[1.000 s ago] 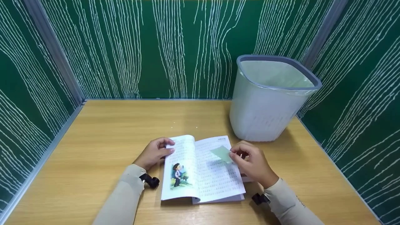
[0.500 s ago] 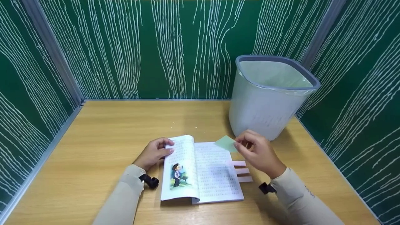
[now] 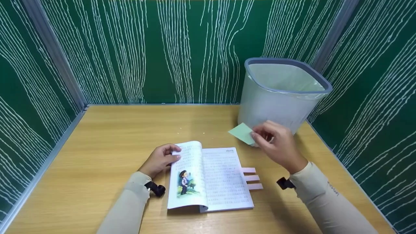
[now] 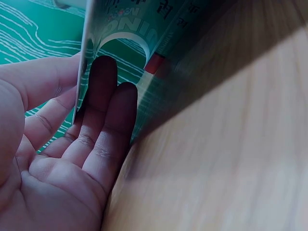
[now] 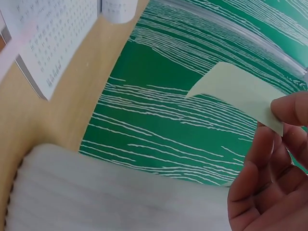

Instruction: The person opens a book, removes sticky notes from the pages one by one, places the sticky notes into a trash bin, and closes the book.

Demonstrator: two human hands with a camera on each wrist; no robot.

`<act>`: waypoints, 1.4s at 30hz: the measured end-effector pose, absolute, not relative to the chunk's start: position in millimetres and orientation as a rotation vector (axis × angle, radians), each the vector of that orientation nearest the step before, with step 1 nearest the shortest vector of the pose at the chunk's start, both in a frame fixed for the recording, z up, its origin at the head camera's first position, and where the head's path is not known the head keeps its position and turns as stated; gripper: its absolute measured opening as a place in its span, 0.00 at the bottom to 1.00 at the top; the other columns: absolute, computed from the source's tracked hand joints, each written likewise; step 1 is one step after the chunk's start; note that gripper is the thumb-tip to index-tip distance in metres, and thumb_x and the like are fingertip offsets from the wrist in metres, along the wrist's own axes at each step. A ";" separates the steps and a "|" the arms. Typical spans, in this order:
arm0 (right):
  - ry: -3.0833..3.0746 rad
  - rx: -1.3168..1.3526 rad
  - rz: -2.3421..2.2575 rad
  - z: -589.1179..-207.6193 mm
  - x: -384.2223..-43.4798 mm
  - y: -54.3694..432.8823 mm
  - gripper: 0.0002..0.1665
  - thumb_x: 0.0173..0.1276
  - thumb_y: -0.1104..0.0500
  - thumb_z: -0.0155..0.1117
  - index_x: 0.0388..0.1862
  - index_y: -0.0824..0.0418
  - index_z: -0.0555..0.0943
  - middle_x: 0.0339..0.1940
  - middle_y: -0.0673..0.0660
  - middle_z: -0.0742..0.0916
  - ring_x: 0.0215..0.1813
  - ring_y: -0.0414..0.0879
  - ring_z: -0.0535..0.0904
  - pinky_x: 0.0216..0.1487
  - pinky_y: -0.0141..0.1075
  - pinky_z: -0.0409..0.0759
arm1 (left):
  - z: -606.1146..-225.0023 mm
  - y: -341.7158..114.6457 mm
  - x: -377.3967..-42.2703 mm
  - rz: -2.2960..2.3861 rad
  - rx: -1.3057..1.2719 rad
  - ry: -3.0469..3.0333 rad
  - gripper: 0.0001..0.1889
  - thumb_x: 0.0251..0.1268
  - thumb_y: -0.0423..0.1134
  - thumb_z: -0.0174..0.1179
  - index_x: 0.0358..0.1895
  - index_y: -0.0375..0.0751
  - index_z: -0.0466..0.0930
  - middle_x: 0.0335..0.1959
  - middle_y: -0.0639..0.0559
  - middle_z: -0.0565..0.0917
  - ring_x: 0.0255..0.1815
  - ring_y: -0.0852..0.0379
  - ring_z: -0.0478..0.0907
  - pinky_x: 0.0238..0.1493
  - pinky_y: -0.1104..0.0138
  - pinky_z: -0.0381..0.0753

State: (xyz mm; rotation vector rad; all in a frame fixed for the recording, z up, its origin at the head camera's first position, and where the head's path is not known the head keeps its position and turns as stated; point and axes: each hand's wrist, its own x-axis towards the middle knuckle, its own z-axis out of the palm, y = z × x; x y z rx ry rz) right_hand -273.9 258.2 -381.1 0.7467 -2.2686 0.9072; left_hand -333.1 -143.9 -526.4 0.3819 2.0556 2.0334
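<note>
An open book lies on the table, its left pages raised and curving, with a cartoon figure printed on them. My left hand holds those left pages at their outer edge; in the left wrist view the thumb is on one side of the cover and fingers lie behind it. Between thumb and fingers my right hand pinches a pale green sticky note by one corner. The note is up off the book, in front of the bin; in the right wrist view the green sticky note curls at its free end.
A white bin with a grey rim and a plastic liner stands at the back right. Several pink tabs stick out from the book's right edge. Small white specks dot the table. Green walls with white lines enclose the table.
My right hand has lifted the green sticky note off the right page and moved it up and right, toward the bin. The right page has dropped flat, uncovering the pink tabs. My left hand stays put.
</note>
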 end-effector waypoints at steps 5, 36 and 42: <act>-2.256 0.724 0.907 -370.2 -274.3 260.0 0.02 0.72 0.56 0.71 0.41 0.49 0.89 0.33 0.45 0.86 0.32 0.38 0.76 0.33 0.26 0.77 | -524.9 -145.0 -332.3 2.019 0.371 2.073 0.15 0.68 0.31 0.68 0.55 0.35 0.79 0.43 0.47 0.82 0.42 0.53 0.82 0.43 0.63 0.88; -2.151 0.455 0.883 -317.9 -293.5 279.6 0.14 0.74 0.46 0.67 0.44 0.55 0.85 0.32 0.43 0.87 0.31 0.40 0.81 0.33 0.25 0.80 | -521.7 -143.0 -331.3 2.015 0.357 2.090 0.14 0.68 0.31 0.68 0.54 0.36 0.80 0.44 0.47 0.81 0.43 0.53 0.81 0.44 0.63 0.87; -2.150 0.365 0.901 -311.8 -293.8 280.3 0.18 0.74 0.41 0.65 0.47 0.52 0.86 0.35 0.40 0.87 0.32 0.40 0.80 0.36 0.26 0.82 | -520.8 -143.2 -330.4 2.008 0.359 2.101 0.14 0.68 0.31 0.68 0.54 0.36 0.80 0.44 0.47 0.81 0.43 0.54 0.80 0.43 0.64 0.86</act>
